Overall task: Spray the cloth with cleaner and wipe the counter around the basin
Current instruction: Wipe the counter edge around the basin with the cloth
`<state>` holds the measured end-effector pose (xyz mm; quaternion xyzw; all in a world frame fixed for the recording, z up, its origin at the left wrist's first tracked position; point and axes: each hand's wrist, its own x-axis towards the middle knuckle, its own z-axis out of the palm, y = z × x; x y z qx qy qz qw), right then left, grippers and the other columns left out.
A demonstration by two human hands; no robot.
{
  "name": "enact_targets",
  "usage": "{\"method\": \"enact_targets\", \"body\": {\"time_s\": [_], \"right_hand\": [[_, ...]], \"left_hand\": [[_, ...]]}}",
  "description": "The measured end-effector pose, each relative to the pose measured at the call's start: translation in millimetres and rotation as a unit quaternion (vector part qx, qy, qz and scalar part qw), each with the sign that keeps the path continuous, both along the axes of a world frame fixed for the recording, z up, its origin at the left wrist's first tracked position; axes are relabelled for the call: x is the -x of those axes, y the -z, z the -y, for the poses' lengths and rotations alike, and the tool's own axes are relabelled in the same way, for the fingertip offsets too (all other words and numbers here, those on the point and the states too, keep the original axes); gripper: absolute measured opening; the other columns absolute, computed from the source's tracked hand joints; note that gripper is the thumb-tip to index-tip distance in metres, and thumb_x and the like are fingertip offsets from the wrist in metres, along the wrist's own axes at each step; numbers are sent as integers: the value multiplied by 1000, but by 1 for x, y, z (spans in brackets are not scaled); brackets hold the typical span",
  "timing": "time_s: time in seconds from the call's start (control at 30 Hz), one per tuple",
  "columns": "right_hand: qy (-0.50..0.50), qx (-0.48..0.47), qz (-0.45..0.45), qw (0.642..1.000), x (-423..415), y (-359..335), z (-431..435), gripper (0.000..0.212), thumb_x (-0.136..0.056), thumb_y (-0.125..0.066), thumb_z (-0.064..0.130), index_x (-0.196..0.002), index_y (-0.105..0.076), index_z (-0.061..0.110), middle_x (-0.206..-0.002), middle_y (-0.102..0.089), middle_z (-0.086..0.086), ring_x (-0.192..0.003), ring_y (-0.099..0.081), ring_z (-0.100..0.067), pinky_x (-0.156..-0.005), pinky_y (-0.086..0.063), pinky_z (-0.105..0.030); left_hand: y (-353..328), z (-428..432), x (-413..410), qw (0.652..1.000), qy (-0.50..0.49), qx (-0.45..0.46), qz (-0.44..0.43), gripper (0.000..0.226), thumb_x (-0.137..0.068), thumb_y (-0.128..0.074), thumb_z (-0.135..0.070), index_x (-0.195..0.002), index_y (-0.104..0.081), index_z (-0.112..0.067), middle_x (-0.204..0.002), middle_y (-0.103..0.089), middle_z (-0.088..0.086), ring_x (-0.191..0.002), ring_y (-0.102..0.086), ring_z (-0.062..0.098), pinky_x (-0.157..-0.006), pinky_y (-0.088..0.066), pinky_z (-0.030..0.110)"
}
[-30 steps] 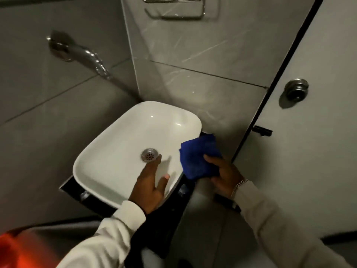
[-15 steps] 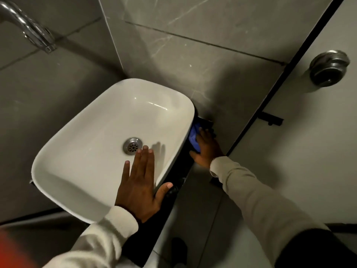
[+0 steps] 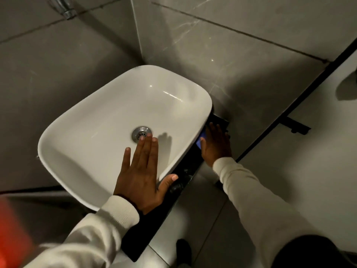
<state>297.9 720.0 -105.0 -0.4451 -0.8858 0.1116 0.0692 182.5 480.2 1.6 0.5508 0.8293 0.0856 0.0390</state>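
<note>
Pressing cloth (image 3: 200, 141) to counter (image 3: 220, 120) beside basin (image 3: 96, 120)

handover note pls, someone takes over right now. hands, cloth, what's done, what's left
Left hand: flat and open, fingers inside the basin, thumb over its near rim, bracing; holds nothing.
Right hand: pressed flat on the blue cloth, which lies on the dark counter strip right of the basin, tucked partly under the rim.
No spray bottle in view.
Done: cloth is down and on the right strip; how much is wiped cannot be told.
Left: finish the right strip, then the near front edge and whatever counter shows on the other sides.
</note>
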Motion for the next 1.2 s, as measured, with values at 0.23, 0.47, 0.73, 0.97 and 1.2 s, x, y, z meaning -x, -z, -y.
{"method": "enact_targets", "body": {"time_s": [0.23, 0.47, 0.73, 0.97, 1.2], "right_hand": [[-1, 10, 16, 1000, 5, -17, -20, 53, -91, -49, 31, -136, -45, 4, -149, -40, -19, -137, -36, -37, -111, -29, -51], [-132, -26, 58, 989, -15, -12, -36, 57, -96, -38, 39, -142, -36, 5, -153, -35, -18, -143, -29, -33, -117, -21, -49], [-140, -7, -12, 990, -16, -5, -25, 59, -98, -36, 35, -147, -31, 2, -158, -27, -16, -149, -19, -30, -121, -9, -47], [-189, -31, 54, 980, -8, -7, -60, 65, -97, -37, 38, -149, -22, 0, -159, -22, -19, -149, -15, -32, -122, -8, -47], [-231, -18, -20, 973, -38, -1, -9, 62, -95, -34, 39, -145, -35, 2, -154, -36, -16, -146, -29, -32, -119, -19, -49]], "left_hand": [[-8, -2, -5, 997, -74, -7, -15, 89, -83, -13, -66, -149, -3, -6, -160, 0, 9, -148, 2, 26, -119, -7, 52], [-11, -1, -14, 984, -175, 8, -45, 100, -77, 0, -75, -149, -2, -7, -160, 0, 12, -147, 6, 23, -119, -3, 51], [-3, 0, -21, 964, -263, -1, -26, 101, -75, -4, -80, -149, 5, -12, -161, 5, 7, -147, 9, 19, -119, -1, 50], [-3, -1, -21, 966, -257, 12, -29, 101, -74, -1, -80, -149, 6, -12, -160, 7, 6, -147, 10, 18, -118, -1, 49], [-5, -2, -20, 963, -270, 11, -22, 103, -72, 1, -81, -149, 8, -12, -160, 10, 6, -146, 13, 18, -120, -2, 50]]}}
